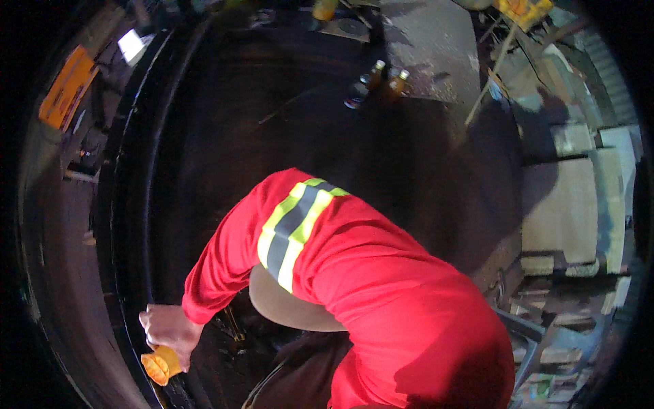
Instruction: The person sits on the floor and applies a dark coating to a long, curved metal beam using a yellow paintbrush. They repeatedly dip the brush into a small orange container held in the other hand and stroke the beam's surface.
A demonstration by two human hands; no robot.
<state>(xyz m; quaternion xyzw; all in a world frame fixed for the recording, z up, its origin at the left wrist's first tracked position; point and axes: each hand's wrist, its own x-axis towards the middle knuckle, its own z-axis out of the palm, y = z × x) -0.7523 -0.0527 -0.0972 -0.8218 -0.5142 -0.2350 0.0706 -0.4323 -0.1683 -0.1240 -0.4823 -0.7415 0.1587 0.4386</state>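
My right arm, in a red sleeve with a yellow and grey reflective band, bends across the middle of the view and reaches to the lower left. At its end, my right hand (170, 327) is closed around a yellow-orange cup-shaped piece (160, 366) with a flared end. The hand is beside a long, glossy black edge (146, 232), and I cannot tell whether the two touch. Partly behind the sleeve shows a rounded beige thing (293, 307), its kind unclear. My left hand is out of sight.
A broad dark surface (272, 129) lies ahead, with several bottles (397, 83) at its far side. An orange panel (68, 88) is at the far left. Pale flat boards (558, 211) are stacked along the right, and a thin stick (490, 75) leans near them.
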